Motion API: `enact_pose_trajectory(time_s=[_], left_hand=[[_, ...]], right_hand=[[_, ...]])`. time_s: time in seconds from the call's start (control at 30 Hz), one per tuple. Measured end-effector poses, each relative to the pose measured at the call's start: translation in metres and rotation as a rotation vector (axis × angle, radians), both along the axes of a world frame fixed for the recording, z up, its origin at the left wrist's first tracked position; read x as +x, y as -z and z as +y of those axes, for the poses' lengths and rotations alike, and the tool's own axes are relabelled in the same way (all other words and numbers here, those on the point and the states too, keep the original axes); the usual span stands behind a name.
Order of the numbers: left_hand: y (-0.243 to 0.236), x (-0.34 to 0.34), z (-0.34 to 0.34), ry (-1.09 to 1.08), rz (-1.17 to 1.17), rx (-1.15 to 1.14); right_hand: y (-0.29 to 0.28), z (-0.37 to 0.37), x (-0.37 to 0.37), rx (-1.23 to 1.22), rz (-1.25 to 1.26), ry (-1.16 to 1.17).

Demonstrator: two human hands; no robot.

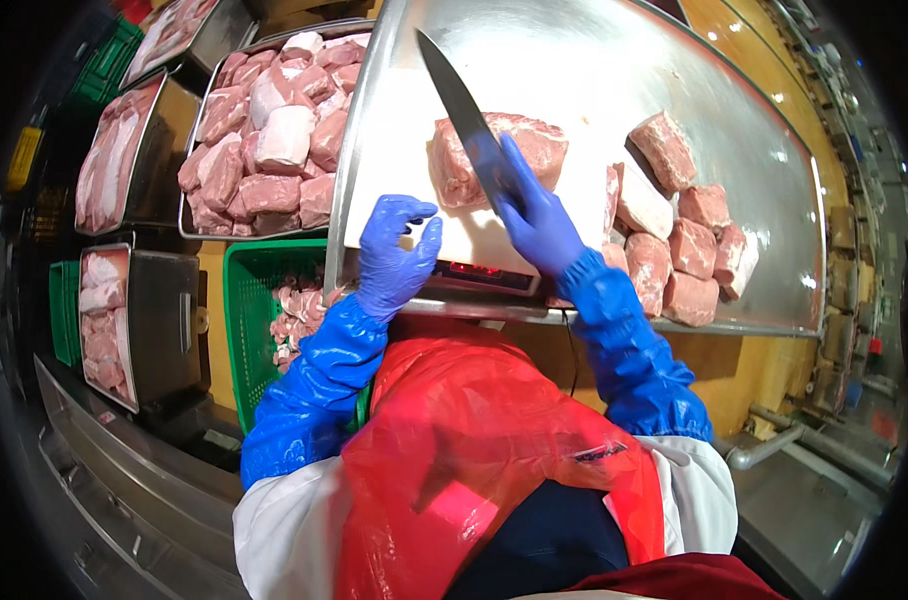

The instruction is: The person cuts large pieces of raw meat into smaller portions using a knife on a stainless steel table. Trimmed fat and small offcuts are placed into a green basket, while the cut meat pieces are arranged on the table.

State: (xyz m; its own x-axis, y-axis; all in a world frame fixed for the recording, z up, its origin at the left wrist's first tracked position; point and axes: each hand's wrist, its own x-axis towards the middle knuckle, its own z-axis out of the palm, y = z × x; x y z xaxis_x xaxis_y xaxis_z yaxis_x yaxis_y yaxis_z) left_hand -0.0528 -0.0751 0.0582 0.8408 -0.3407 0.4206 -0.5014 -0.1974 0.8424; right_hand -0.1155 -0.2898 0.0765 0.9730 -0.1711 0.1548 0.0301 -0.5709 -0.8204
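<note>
My right hand (546, 225), in a blue glove, is closed round the handle of a long knife (459, 105). Its dark blade points up and to the left, slanting over a block of raw meat (529, 148) on the white board (399, 130). The handle is mostly hidden by my fingers. To the left of that block, my left hand (394, 255) is held over the board's near edge. Its gloved fingers are curled, with the thumb apart and nothing between them. A box with a lit red display (484, 275) shows between my hands.
Several cut meat blocks (692, 248) lie on the metal table (764, 190) at the right. A metal tray (189, 225) heaped with meat stands at the left. Below it is a green crate (239, 330) with trimmings. More meat-filled metal bins (164, 300) stand farther left.
</note>
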Motion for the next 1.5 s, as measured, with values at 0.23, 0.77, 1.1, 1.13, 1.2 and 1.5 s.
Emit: enact_pose_trajectory(time_s=[0.23, 0.77, 1.1, 1.13, 1.2, 1.5], left_hand=[[-0.005, -0.018, 0.006, -0.182, -0.113, 0.0], [0.038, 0.023, -0.042, -0.009, -0.117, 0.228], [0.042, 0.067, -0.006, 0.331, 0.104, 0.059], [0.046, 0.072, -0.005, 0.315, 0.144, 0.046], [0.046, 0.098, 0.005, 0.241, 0.258, 0.073], [0.025, 0.021, -0.032, 0.299, -0.364, 0.28]], right_hand=[[-0.01, -0.053, -0.078, -0.208, 0.337, -0.315], [-0.072, -0.044, -0.112, -0.202, 0.244, -0.023], [-0.037, 0.031, -0.084, -0.524, 0.562, -0.033], [-0.058, 0.037, -0.109, -0.624, 0.677, -0.042], [-0.096, 0.033, -0.14, -0.712, 0.813, -0.068], [-0.037, -0.013, -0.069, 0.386, 0.204, 0.299]])
